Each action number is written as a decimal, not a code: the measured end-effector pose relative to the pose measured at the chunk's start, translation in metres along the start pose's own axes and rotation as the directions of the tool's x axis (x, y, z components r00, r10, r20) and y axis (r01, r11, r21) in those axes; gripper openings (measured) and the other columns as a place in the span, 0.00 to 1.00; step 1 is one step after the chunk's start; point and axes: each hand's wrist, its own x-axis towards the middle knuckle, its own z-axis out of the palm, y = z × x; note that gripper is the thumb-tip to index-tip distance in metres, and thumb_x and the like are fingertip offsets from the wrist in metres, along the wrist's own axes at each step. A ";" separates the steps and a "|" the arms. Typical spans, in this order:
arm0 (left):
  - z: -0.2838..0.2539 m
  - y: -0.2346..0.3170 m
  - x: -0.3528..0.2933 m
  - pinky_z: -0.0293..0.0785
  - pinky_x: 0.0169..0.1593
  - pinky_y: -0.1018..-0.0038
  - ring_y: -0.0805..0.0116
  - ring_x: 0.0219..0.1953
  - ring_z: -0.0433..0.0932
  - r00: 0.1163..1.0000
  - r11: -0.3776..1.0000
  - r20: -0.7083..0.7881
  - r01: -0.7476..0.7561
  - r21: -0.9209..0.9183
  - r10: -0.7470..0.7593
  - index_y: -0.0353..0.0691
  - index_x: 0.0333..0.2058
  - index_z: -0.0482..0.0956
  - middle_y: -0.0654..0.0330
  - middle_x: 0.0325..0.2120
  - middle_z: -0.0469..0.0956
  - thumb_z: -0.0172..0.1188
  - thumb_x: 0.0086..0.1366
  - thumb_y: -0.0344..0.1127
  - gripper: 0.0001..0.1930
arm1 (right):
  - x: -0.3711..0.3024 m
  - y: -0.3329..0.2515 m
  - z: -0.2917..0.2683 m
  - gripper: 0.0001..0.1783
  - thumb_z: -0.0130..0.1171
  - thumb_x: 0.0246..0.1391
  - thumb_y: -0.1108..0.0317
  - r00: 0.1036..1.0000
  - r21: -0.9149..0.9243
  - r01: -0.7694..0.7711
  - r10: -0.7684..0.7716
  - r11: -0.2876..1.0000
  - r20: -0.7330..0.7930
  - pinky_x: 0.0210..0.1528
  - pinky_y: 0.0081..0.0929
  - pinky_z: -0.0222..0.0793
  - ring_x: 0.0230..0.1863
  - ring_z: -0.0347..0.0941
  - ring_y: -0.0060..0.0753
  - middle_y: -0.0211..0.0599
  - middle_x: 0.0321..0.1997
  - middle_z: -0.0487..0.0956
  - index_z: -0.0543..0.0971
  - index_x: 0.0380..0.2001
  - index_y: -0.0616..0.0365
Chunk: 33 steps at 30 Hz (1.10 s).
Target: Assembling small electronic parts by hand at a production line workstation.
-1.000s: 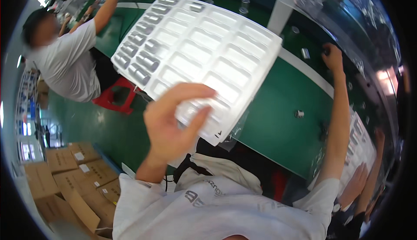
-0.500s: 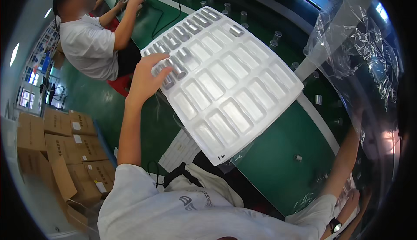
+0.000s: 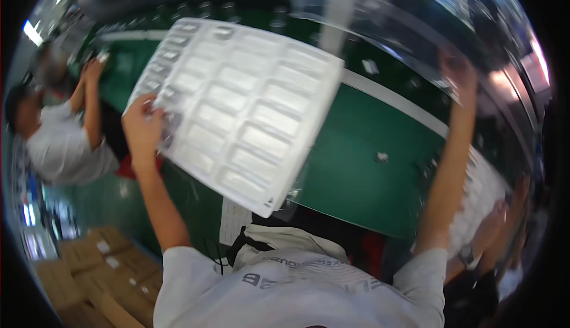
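Note:
A white moulded tray [image 3: 237,99] with rows of rectangular pockets lies tilted in front of me. Silver metal cylinders [image 3: 161,66] fill the pockets along its left side, and one more cylinder [image 3: 223,32] sits near the far edge. At the tray's left edge my left hand [image 3: 144,127] has its fingers bent round a metal cylinder; blur hides their exact contact. Far out to the right, my right hand [image 3: 458,75] is over the line behind the bench, seen through clear plastic film. Motion smears its fingers, so whether it holds anything does not show.
Clear plastic film [image 3: 392,13] hangs at the upper right. A small metal piece [image 3: 381,157] lies on the green bench [image 3: 350,179]. Cardboard boxes [image 3: 101,268] are stacked at lower left. One co-worker [image 3: 65,144] sits at left; another person's hand [image 3: 493,224] is at right.
My view has swung to the right, so tray and co-worker appear further left. My right arm has reached forward from the lower right. My left hand stays at the tray's left edge.

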 end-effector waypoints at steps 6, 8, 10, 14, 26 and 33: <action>-0.012 0.037 -0.016 0.74 0.37 0.75 0.69 0.33 0.74 0.972 0.990 -0.232 -0.074 -0.124 0.043 0.36 0.45 0.79 0.58 0.33 0.76 0.60 0.53 0.16 0.18 | -0.141 0.149 0.140 0.25 0.46 0.57 0.74 0.957 0.174 -0.254 0.222 0.951 0.186 0.44 0.33 0.69 0.48 0.72 0.44 0.52 0.52 0.71 0.65 0.58 0.71; -0.011 0.068 -0.028 0.74 0.39 0.76 0.69 0.34 0.74 0.963 0.981 -0.259 -0.119 -0.153 0.076 0.35 0.46 0.78 0.58 0.36 0.76 0.60 0.54 0.15 0.19 | -0.173 0.177 0.163 0.26 0.45 0.57 0.76 0.989 0.022 -0.136 0.135 0.990 0.062 0.43 0.31 0.70 0.48 0.72 0.42 0.53 0.54 0.70 0.64 0.59 0.71; -0.003 0.097 -0.033 0.75 0.44 0.75 0.69 0.36 0.74 0.925 0.851 -0.356 -0.293 -0.435 0.136 0.32 0.45 0.75 0.58 0.39 0.75 0.60 0.56 0.14 0.17 | -0.194 0.193 0.179 0.26 0.44 0.57 0.77 0.998 -0.138 -0.057 0.055 0.989 -0.024 0.43 0.29 0.70 0.48 0.72 0.40 0.54 0.56 0.70 0.63 0.60 0.72; 0.024 0.138 -0.056 0.77 0.49 0.69 0.62 0.43 0.78 0.902 0.605 -0.329 -0.432 -0.669 0.280 0.34 0.50 0.65 0.52 0.40 0.73 0.68 0.48 0.13 0.31 | -0.216 0.211 0.190 0.26 0.48 0.56 0.80 0.999 -0.425 -0.007 -0.014 0.905 -0.046 0.40 0.20 0.71 0.44 0.74 0.33 0.56 0.59 0.69 0.63 0.60 0.69; 0.053 0.233 -0.139 0.76 0.46 0.75 0.69 0.40 0.78 0.782 0.008 0.479 0.519 -0.855 0.398 0.26 0.50 0.76 0.54 0.40 0.78 0.64 0.53 0.14 0.24 | -0.265 0.226 0.196 0.14 0.54 0.57 0.80 0.982 -0.631 0.170 -0.180 0.757 0.050 0.43 0.23 0.72 0.41 0.75 0.29 0.55 0.54 0.75 0.74 0.47 0.65; 0.056 0.249 -0.140 0.76 0.48 0.74 0.68 0.45 0.78 0.815 0.047 0.432 0.450 -0.892 0.387 0.29 0.52 0.75 0.54 0.44 0.77 0.63 0.53 0.14 0.25 | -0.272 0.220 0.208 0.17 0.58 0.56 0.79 0.971 -0.667 0.195 -0.238 0.719 0.027 0.46 0.27 0.73 0.46 0.75 0.31 0.50 0.51 0.76 0.74 0.50 0.66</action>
